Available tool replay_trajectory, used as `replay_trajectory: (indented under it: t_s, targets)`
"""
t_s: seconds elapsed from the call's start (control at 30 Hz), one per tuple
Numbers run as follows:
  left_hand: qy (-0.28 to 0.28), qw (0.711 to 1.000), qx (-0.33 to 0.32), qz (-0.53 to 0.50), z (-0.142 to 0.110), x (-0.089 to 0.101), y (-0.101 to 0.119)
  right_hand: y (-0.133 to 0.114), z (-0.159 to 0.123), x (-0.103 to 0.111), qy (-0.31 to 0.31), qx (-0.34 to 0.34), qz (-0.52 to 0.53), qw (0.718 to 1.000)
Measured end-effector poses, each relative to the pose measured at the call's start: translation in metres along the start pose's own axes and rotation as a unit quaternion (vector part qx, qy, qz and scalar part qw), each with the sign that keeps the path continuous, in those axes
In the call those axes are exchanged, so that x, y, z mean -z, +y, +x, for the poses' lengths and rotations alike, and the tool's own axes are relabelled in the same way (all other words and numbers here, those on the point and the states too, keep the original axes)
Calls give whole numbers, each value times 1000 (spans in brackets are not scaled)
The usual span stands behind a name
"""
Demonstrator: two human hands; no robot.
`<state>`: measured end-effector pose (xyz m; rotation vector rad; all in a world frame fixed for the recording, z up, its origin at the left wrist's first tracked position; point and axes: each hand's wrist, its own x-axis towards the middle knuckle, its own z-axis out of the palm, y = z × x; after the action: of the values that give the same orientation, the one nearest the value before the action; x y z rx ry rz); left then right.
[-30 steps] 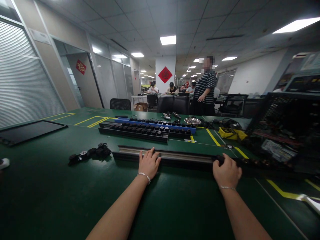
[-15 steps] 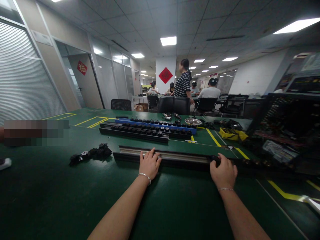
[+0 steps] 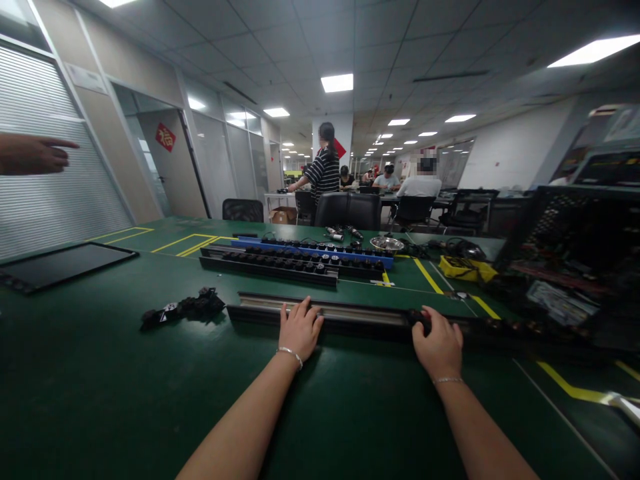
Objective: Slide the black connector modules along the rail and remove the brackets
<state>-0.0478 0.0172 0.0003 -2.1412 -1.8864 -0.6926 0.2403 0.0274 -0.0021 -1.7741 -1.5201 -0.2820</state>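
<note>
A long black rail with a grey channel (image 3: 360,312) lies across the green table (image 3: 125,387) in front of me. My left hand (image 3: 299,328) rests flat on the rail's left part, fingers stretched out. My right hand (image 3: 439,343) is curled on the rail further right, its fingers closed round a small black part (image 3: 419,319) that sits in the channel. To the right of that hand, several more black parts (image 3: 515,327) line the rail.
A pile of loose black parts (image 3: 183,308) lies left of the rail. Two more filled rails (image 3: 280,261), one blue, lie farther back. A yellow box (image 3: 465,268) and a dark crate (image 3: 575,260) stand at the right. Another person's hand (image 3: 33,153) shows at the far left. People are at desks behind.
My right hand has slid left along the rail with the black part. My left hand has stayed put. A standing person behind walked left, and another person's hand appeared at the left edge.
</note>
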Motion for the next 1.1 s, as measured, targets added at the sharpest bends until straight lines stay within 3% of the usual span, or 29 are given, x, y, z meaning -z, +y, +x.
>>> replay_trajectory:
  t_s: [1.1]
  targets:
    - [-3,1000,1,-1,0,-1,0,-14,-7,-5,-44,112,47,992]
